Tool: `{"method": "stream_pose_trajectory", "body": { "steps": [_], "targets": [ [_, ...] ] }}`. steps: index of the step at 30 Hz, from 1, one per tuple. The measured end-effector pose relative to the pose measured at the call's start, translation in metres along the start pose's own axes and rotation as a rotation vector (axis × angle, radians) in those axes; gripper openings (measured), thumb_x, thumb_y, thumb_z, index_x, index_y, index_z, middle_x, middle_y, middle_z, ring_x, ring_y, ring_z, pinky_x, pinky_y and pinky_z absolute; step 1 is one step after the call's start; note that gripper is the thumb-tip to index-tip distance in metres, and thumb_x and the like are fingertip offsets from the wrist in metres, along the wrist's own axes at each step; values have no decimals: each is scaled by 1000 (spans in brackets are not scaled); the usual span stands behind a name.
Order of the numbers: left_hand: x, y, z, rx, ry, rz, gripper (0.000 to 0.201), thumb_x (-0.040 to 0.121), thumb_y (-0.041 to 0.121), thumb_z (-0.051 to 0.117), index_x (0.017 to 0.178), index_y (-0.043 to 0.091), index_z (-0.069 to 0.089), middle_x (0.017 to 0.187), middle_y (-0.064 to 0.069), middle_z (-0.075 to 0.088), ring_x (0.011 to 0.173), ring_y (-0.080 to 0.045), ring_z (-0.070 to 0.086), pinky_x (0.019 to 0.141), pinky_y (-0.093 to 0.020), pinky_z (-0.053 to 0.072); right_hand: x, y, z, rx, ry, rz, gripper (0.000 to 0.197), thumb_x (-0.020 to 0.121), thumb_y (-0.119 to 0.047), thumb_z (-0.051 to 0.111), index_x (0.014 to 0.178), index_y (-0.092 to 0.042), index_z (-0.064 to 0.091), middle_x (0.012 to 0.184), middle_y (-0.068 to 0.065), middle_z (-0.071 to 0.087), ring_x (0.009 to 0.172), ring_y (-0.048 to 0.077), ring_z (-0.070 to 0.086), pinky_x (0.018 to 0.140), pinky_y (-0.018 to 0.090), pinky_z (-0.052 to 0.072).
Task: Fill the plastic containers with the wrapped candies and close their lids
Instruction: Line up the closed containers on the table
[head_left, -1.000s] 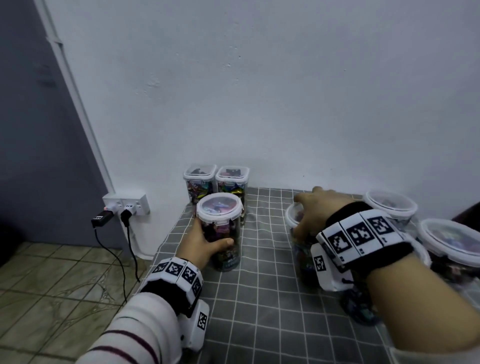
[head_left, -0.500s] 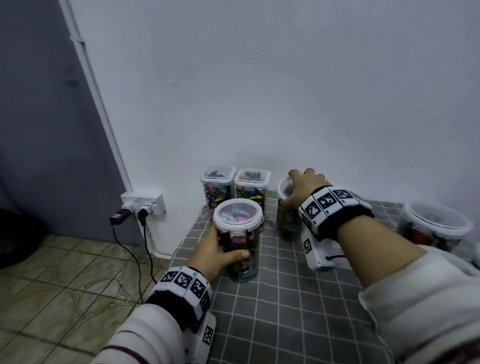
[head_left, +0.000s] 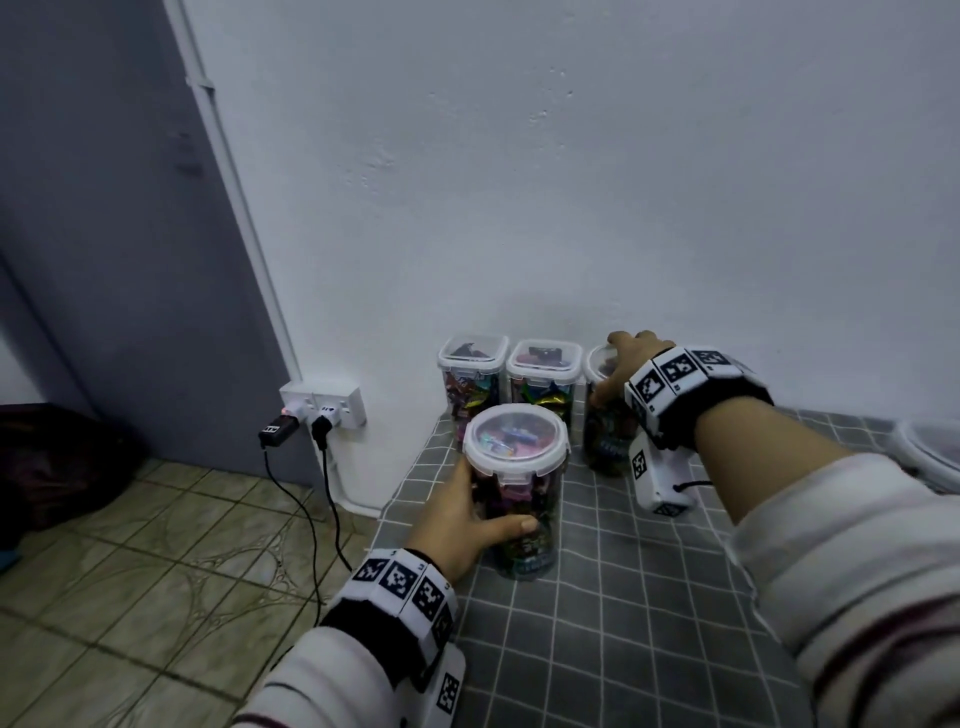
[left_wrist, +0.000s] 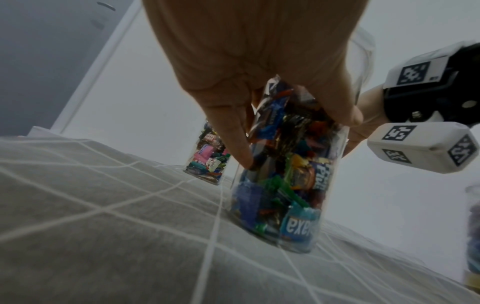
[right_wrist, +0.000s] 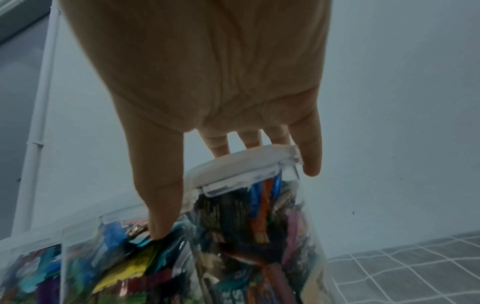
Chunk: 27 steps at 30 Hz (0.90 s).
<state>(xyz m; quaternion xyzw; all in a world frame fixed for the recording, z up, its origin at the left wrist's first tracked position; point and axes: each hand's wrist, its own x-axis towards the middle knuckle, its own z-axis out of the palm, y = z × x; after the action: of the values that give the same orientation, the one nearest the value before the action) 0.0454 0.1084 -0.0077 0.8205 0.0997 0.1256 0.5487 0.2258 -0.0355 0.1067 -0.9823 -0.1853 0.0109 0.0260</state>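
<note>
Grey grid-patterned tablecloth (head_left: 649, 597) meets a white wall. Near its left edge, the left hand (head_left: 457, 519) wraps a round clear candy-filled container with a white lid (head_left: 514, 483). At the back edge, the right hand (head_left: 631, 364) caps a second round lidded container (right_wrist: 246, 216), fingers spread over its lid, seemingly gripping.

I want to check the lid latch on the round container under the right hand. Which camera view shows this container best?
The right wrist view: the round container fills the frame, with its lid and a latch tab visible below the right hand. The head view shows only part of it behind the hand. In the left wrist view I cannot identify it.
</note>
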Motion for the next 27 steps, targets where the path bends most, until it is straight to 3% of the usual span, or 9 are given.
{"method": "stream_pose_trajectory", "body": {
  "steps": [3, 7, 10, 12, 16, 23, 27],
  "targets": [
    [-1, 0, 0, 8, 3, 2, 84, 68, 22, 83, 126, 42, 27, 114, 24, 48, 117, -4, 45, 103, -29, 39, 0, 2, -1, -27, -27, -28, 71, 78, -39, 71, 135, -15, 36, 133, 13, 43, 118, 34, 47, 96, 44, 44],
    [-3, 0, 1, 10, 15, 23, 79, 68, 22, 83, 122, 42, 29, 107, 33, 46, 110, 0, 47, 95, -20, 38, -7, 5, 1, -67, -43, -66, 66, 81, -36, 70, 137, -17, 39, 138, 14, 36, 126, 35, 39, 102, 44, 39],
    [-3, -1, 2, -15, 5, 18, 81, 67, 20, 83, 124, 44, 29, 109, 32, 47, 113, -2, 47, 99, -24, 38, -16, 8, -5, -38, -51, -66, 57, 82, -40, 67, 128, -14, 47, 132, 14, 47, 116, 32, 50, 94, 37, 45],
    [-3, -1, 3, -45, 1, 18, 81, 68, 17, 82, 125, 42, 30, 110, 31, 48, 114, -2, 47, 97, -22, 38, -26, 13, -14, 9, -49, -72, 60, 82, -40, 67, 129, -8, 47, 132, 15, 52, 116, 31, 52, 92, 34, 44],
    [-5, 2, 7, -57, 28, 22, 77, 69, 14, 81, 125, 37, 32, 107, 30, 48, 108, -2, 48, 93, -20, 38, -56, 29, -47, 34, -66, -58, 68, 87, -42, 61, 141, -9, 36, 145, 11, 41, 131, 27, 41, 100, 33, 36],
    [-10, 10, 18, -65, 90, 8, 81, 69, 12, 81, 137, 19, 36, 120, 8, 51, 112, -9, 48, 99, -28, 38, -140, 70, -98, 85, -138, -71, 68, 85, -49, 59, 141, -17, 38, 145, 5, 41, 127, 24, 43, 102, 39, 40],
    [-10, 11, 30, -63, 100, 2, 87, 66, 16, 84, 138, 20, 35, 126, 3, 53, 115, -13, 50, 104, -35, 39, -180, 96, -93, -29, -244, -79, 71, 80, -52, 62, 141, -25, 37, 141, -3, 45, 122, 18, 48, 98, 30, 38]
  ]
}}
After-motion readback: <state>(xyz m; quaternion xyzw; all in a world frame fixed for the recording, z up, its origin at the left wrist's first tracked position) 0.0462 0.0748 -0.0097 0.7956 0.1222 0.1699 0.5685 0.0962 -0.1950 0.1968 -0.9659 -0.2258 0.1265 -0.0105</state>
